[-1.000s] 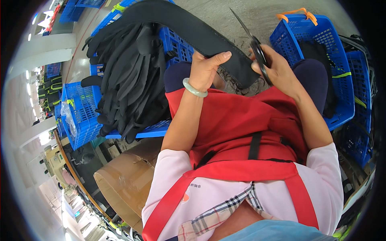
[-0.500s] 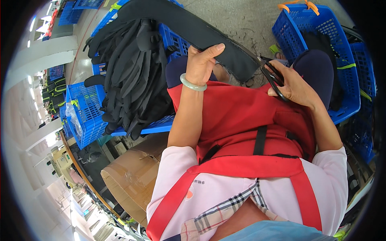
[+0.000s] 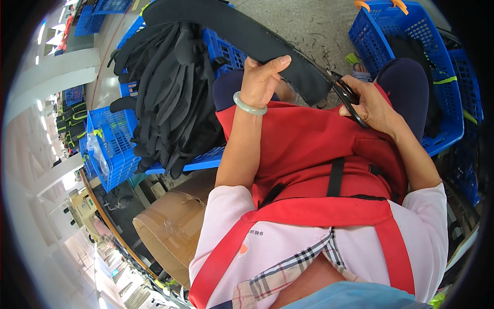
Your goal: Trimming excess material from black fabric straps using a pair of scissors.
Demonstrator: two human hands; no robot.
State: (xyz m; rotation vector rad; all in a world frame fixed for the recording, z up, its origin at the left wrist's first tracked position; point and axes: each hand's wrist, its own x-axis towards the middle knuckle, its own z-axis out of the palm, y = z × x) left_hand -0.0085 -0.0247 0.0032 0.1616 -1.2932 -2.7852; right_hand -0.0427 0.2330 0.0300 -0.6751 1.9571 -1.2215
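My left hand grips a long black padded strap near its squared end, thumb on top and the other fingers underneath. The strap stretches away to the upper left, over a heap of similar black straps. In my right hand is a pair of black-handled scissors, with fingers wrapped about the loops. The scissor blades lie along the strap's far edge, close to its end. How far apart the blades are is hard to make out.
The heap fills a blue plastic crate at the left. Another blue crate with black pieces stands at the right. A cardboard box sits by my left elbow. Dark scraps litter the floor. A red apron covers my lap.
The scissors have shifted slightly along the strap's edge, and their handles are closer together. The strap has moved a little, still held by my left hand.
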